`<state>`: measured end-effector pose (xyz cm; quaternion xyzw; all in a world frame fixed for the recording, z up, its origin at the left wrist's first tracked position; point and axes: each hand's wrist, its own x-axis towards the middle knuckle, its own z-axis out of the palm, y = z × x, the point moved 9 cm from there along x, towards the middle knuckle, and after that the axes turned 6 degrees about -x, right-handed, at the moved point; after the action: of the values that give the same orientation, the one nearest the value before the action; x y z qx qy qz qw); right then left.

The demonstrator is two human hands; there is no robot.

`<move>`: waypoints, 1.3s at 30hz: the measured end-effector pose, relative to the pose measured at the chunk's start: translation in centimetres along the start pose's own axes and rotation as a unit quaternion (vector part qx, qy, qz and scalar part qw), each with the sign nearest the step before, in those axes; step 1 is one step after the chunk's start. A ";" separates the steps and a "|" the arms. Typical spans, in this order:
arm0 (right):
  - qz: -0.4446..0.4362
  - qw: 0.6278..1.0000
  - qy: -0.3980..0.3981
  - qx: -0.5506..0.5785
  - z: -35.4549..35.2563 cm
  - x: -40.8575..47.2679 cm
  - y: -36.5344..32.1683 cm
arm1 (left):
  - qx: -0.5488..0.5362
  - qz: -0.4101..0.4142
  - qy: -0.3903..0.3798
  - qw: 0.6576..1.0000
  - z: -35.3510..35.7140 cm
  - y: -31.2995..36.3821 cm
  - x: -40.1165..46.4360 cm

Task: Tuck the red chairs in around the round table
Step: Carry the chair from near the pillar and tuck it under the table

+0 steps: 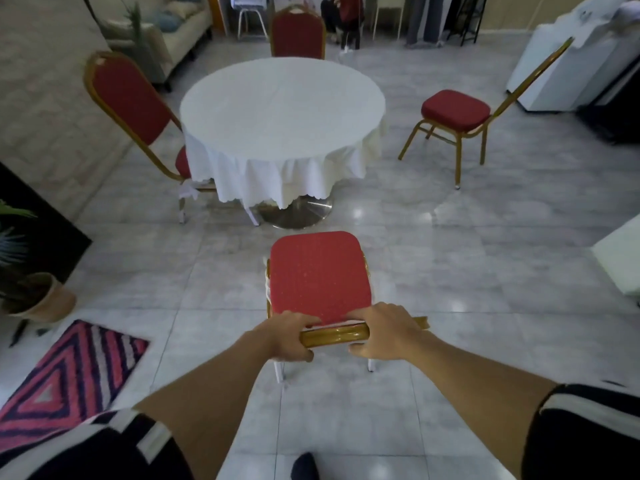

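Observation:
A round table (282,98) with a white cloth stands mid-room on a metal foot. Right below me is a red chair (320,275) with a gold frame, its seat a short way from the table. My left hand (289,337) and my right hand (384,336) both grip the gold top rail of its back. A second red chair (130,98) is tucked in at the table's left, its seat partly under the cloth. A third red chair (298,32) stands behind the table at the far side. A fourth red chair (455,109) stands apart at the right, facing the table.
A striped pink rug (65,372) and a potted plant (41,299) lie at the left. A sofa (173,26) is at the back left, white cabinets (568,67) at the right. A seated person (341,15) is at the far back. The tiled floor around the table is open.

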<state>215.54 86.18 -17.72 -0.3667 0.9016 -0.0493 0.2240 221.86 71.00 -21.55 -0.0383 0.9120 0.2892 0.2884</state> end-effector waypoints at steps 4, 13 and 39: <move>0.001 1.000 0.010 -0.017 0.4 0.7 0.7 | -0.015 0.037 0.037 0.998 0.9 -0.1 0.2; 0.017 0.999 0.020 -0.020 -1.6 6.5 0.8 | -0.009 0.050 0.037 0.998 -4.3 -1.9 3.6; -0.007 0.999 -0.001 -0.040 -17.0 34.8 10.4 | -0.003 0.025 0.055 0.998 -27.1 -4.5 26.8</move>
<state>179.42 68.69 -17.93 -0.3813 0.9003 -0.0148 0.2095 187.04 54.99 -20.48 -0.0315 0.9262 0.2964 0.2306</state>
